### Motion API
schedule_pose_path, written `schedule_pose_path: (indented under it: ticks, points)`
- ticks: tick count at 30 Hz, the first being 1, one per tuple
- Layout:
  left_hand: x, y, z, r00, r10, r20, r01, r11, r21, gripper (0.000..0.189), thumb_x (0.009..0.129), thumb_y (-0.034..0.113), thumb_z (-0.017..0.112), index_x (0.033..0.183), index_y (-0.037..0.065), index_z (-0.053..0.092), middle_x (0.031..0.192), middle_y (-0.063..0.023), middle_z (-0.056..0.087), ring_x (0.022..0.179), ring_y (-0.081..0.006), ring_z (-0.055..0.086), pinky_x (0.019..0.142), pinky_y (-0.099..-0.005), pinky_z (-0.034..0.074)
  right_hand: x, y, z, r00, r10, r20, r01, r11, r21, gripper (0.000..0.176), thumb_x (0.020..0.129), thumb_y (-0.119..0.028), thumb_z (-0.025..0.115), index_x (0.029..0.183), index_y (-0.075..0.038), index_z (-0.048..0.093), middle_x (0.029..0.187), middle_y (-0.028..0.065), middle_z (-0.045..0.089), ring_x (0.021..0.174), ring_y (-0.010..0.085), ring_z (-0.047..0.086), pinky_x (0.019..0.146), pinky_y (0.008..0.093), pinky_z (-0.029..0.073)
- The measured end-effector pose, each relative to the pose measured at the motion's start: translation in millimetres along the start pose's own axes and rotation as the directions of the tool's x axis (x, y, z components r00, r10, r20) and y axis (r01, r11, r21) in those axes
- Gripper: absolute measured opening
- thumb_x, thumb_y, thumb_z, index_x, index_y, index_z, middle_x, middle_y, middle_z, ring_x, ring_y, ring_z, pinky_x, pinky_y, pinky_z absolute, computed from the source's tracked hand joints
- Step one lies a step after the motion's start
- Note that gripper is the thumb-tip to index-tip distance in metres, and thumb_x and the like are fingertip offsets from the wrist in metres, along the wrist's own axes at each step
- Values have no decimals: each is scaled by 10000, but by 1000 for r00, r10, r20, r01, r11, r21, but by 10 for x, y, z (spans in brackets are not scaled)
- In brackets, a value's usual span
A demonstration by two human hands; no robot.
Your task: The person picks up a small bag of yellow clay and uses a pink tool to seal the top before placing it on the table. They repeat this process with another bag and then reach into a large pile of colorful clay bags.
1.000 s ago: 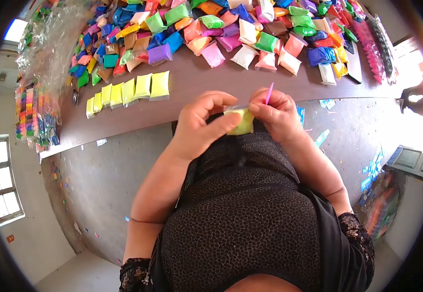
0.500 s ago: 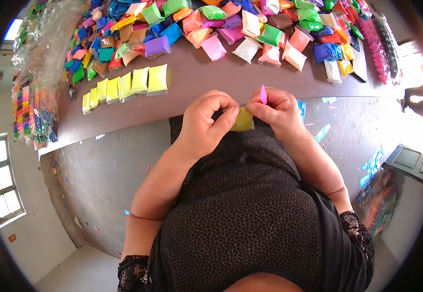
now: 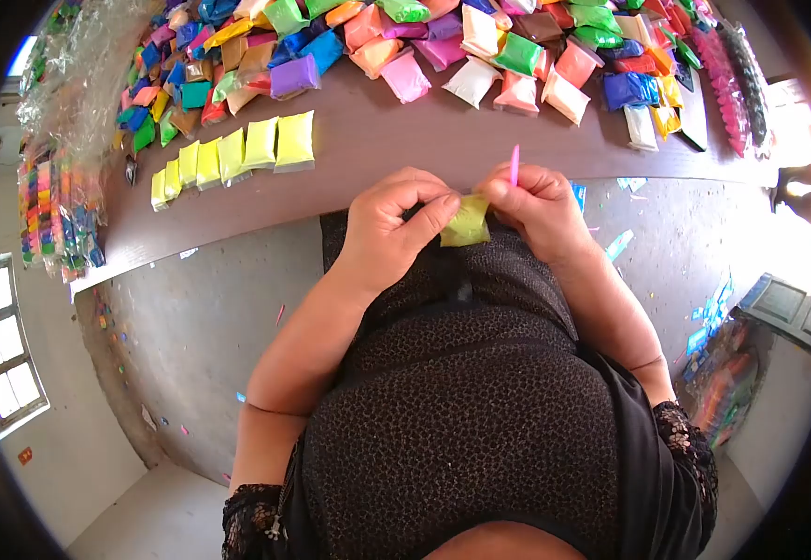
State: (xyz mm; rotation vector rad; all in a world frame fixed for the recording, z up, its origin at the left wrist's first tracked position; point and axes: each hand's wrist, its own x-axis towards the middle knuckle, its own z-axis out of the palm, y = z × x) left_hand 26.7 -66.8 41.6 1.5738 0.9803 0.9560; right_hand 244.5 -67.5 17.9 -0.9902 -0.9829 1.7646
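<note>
A small clear packet of yellow modelling clay (image 3: 467, 222) hangs just off the table's front edge, in front of my body. My left hand (image 3: 396, 219) pinches its upper left corner between thumb and forefinger. On the other side my right hand (image 3: 541, 207) is closed at the packet's upper right edge. From the same hand a thin pink plastic clay tool (image 3: 514, 165) sticks upward, its lower part hidden by the fingers. Left of my hands, a row of yellow clay packets (image 3: 260, 143) lies on the table, side by side.
A big heap of clay packets in many colours (image 3: 405, 79) covers the back of the brown table (image 3: 377, 126). Clear plastic wrapping with colourful packs (image 3: 55, 205) hangs at the left end. Pink packs (image 3: 718, 84) lie at the right. Blue scraps (image 3: 704, 331) litter the floor.
Both hands stay at the packet, which now shows more of its yellow face. The pink tool has turned so that its narrow edge shows. The view has shifted slightly.
</note>
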Motion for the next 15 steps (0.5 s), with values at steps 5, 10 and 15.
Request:
schedule_pose_path:
  ticks: [5,10,15]
  points:
    - [-13,21,15,998,27,-64,-26,1000,16,67,906,25,666,887,-39,675,919,-66,655,820,-127,592,724,-257,472,-1,110,-97,998,-22,53,1,933,360,222,909,-157,686,1061,2,666,926,38,645,712,83,501,631,253,412]
    - [-24,81,93,993,115,-40,-108,983,151,76,898,35,683,893,-41,676,910,-79,665,820,-141,607,730,-271,480,-27,-157,14,979,-202,38,203,918,-340,207,863,-143,752,977,22,703,896,33,686,825,92,601,731,261,491]
    - [-56,-21,16,951,-301,-70,267,915,-302,169,953,224,657,886,88,732,890,-59,702,769,-193,636,729,-269,482,-77,-135,88,965,-261,12,248,901,-356,78,882,-108,713,874,-32,693,824,17,655,754,104,574,711,270,460]
